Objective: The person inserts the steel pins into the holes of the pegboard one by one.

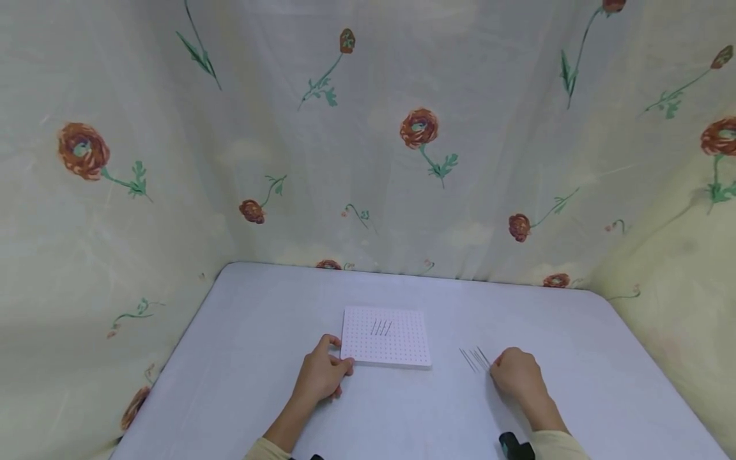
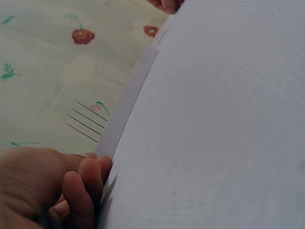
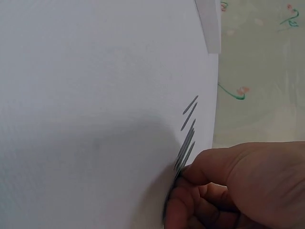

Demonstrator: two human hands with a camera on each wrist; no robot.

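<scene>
A white board dotted with a grid of small holes lies on the table, and several thin dark needles stand up from it in a row. My left hand grips the board's near left corner, with fingers at its side and front edge. Off to the board's right, several loose needles lie side by side on the table. My right hand is at the right end of this group, thumb and curled fingers pinching a needle low over the tabletop. The fingers partly hide that needle.
The white table has a rounded far edge. Cream curtains with orange flowers hang behind it and at both sides. Dark wrist devices show at the bottom of the head view, beside the sleeves.
</scene>
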